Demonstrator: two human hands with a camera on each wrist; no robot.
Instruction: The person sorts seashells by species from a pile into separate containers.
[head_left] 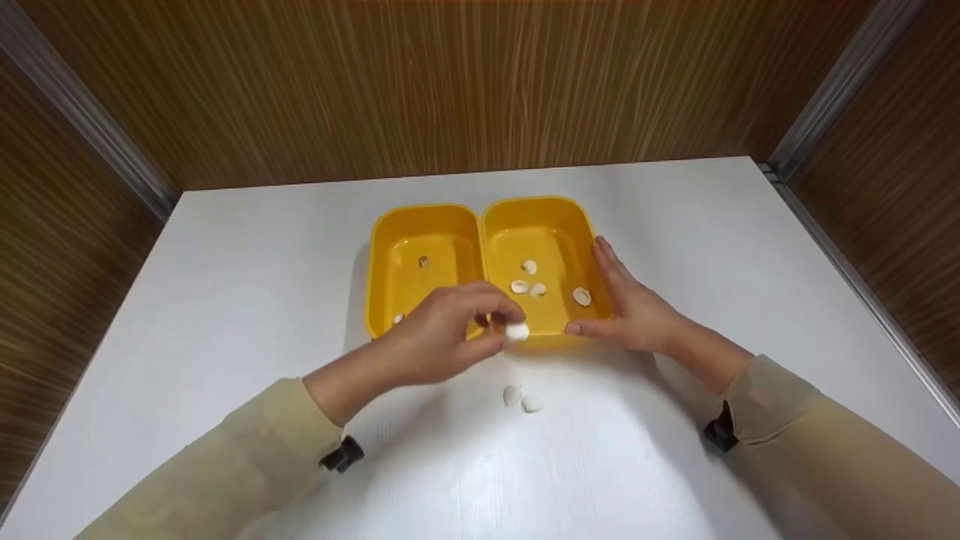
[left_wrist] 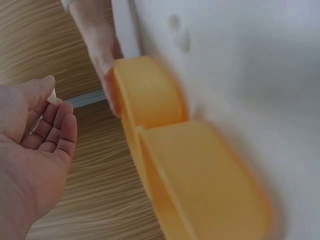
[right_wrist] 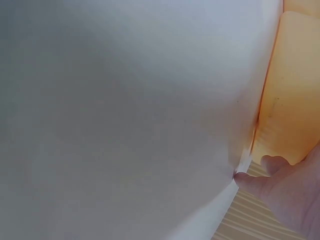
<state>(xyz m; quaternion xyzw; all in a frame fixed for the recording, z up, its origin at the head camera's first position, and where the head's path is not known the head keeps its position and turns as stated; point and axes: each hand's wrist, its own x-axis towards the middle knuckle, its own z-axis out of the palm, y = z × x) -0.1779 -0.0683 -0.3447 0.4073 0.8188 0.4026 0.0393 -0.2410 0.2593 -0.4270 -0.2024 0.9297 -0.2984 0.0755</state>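
Note:
Two yellow plastic boxes stand side by side on the white table. My left hand [head_left: 442, 330] pinches a small white shell [head_left: 517, 331] between thumb and fingertips, above the front edge of the right box [head_left: 536, 214]. The same shell [left_wrist: 52, 97] shows between the fingertips in the left wrist view. My right hand [head_left: 637, 311] rests against the right box's outer side with straight fingers, its thumb at the front rim. Several pale shells [head_left: 538, 289] lie in the right box. The left box [head_left: 427, 217] holds a small brownish shell [head_left: 424, 262] and a whitish one [head_left: 398, 319].
Two more white shells [head_left: 512, 395] lie close together on the table [head_left: 262, 285] in front of the boxes. A wood-grain panel [head_left: 465, 90] rises behind the table, with similar panels at both sides.

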